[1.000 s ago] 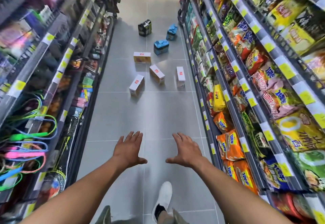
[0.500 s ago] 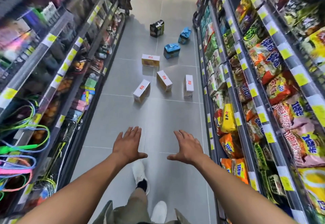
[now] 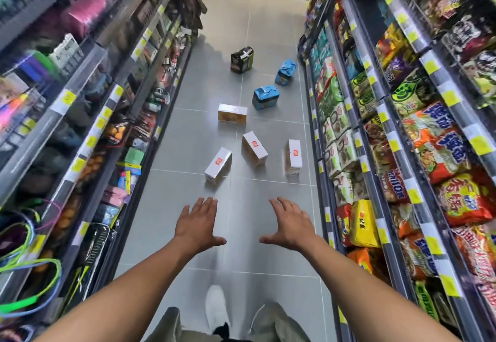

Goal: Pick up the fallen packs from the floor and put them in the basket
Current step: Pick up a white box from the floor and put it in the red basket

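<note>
Both palms down, fingers spread, holding nothing: left hand [image 3: 197, 225], right hand [image 3: 291, 223], above grey tile floor [image 3: 268, 247] of shop aisle. Ahead on floor, well apart from hands: 4 white boxes [image 3: 218, 164] w/ small red label, text too small to read; 2 blue packs [image 3: 265, 97]; 1 dark pack [image 3: 242, 59]. Noodle packets on right shelves [image 3: 418, 180], yellow price tags. Print blurred, not legible.
</note>
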Available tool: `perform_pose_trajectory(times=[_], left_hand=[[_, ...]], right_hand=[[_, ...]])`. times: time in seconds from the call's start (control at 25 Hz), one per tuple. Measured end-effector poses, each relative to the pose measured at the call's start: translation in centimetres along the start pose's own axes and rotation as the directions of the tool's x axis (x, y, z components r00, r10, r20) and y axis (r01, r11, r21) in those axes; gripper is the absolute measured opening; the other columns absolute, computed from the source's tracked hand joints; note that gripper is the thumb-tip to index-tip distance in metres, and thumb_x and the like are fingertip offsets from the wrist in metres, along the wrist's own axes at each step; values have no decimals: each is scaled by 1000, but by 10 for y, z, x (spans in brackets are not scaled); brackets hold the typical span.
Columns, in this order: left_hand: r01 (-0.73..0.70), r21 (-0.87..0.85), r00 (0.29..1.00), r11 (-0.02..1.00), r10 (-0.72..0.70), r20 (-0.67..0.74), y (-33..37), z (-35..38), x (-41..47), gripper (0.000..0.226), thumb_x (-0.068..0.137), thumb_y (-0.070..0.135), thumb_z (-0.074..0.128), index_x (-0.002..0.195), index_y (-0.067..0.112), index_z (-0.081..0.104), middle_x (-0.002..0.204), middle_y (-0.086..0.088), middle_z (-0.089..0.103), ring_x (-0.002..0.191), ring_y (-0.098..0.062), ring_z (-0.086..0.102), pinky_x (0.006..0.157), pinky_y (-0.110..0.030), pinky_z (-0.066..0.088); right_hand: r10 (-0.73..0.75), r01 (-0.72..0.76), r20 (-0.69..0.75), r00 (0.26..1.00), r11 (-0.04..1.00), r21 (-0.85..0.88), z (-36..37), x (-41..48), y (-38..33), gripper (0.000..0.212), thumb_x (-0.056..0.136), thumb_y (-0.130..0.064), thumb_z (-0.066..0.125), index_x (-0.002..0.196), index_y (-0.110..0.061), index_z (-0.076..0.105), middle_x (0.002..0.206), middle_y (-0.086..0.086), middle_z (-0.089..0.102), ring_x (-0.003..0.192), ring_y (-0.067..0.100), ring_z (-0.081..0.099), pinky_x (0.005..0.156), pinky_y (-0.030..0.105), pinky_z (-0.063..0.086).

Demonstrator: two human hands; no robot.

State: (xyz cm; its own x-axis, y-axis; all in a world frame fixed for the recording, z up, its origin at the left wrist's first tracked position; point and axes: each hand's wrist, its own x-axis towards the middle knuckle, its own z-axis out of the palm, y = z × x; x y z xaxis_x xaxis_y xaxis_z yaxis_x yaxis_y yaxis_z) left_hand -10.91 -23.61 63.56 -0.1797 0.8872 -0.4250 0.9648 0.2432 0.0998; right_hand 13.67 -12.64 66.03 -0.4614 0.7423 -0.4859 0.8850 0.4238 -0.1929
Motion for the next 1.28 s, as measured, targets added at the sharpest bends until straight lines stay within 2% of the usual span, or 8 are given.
perform_pose_trajectory(times=[0.28, 0.52, 0.8, 1.16, 1.28], left_hand=[[41, -5, 999, 999, -41, 8, -5, -27, 79, 119, 77, 79, 58, 160, 16, 1, 169, -1, 3, 155, -21, 0, 124, -48, 12], [144, -95, 989, 985, -147, -27, 8, -58, 165, 118, 78, 75, 62, 159, 13, 4, 169, -3, 6, 155, -20, 2, 125, -37, 12], [264, -178, 963, 948, -269, 1, 25, -82, 239, 119, 78, 75, 60, 159, 12, 1, 169, -5, 0, 155, -22, -1, 125, -38, 8], [396, -282, 915, 874, -400, 46, -41, -90, 301, 124, 76, 74, 64, 159, 11, -3, 169, -7, 0, 155, -22, -2, 125, -37, 4], [420, -279, 906, 864, -418, 69, -56, -100, 323, 124, 76, 77, 63, 159, 12, -2, 169, -5, -1, 155, -22, -4, 125, -42, 4]], right_hand=[[-49, 49, 19, 999, 999, -19, -42, 88, 10, 119, 68, -74, 73, 161, -29, 13, 169, 0, 14, 154, 25, 16, 122, 53, 22], [-127, 130, 67, 990, 991, -43, -90, 186, 36, 118, 69, -73, 74, 160, -29, 14, 169, 1, 16, 153, 27, 19, 121, 52, 25], [-238, 259, 151, 959, 957, -133, -140, 289, 60, 121, 68, -74, 74, 161, -30, 11, 169, 1, 15, 153, 28, 18, 121, 57, 25], [-376, 431, 234, 897, 864, -262, -177, 405, -4, 121, 71, -73, 74, 162, -26, 9, 170, 0, 11, 154, 26, 13, 124, 53, 19], [-416, 483, 263, 871, 823, -300, -186, 441, -25, 123, 71, -71, 75, 162, -24, 7, 170, 1, 9, 155, 26, 10, 124, 54, 17]])
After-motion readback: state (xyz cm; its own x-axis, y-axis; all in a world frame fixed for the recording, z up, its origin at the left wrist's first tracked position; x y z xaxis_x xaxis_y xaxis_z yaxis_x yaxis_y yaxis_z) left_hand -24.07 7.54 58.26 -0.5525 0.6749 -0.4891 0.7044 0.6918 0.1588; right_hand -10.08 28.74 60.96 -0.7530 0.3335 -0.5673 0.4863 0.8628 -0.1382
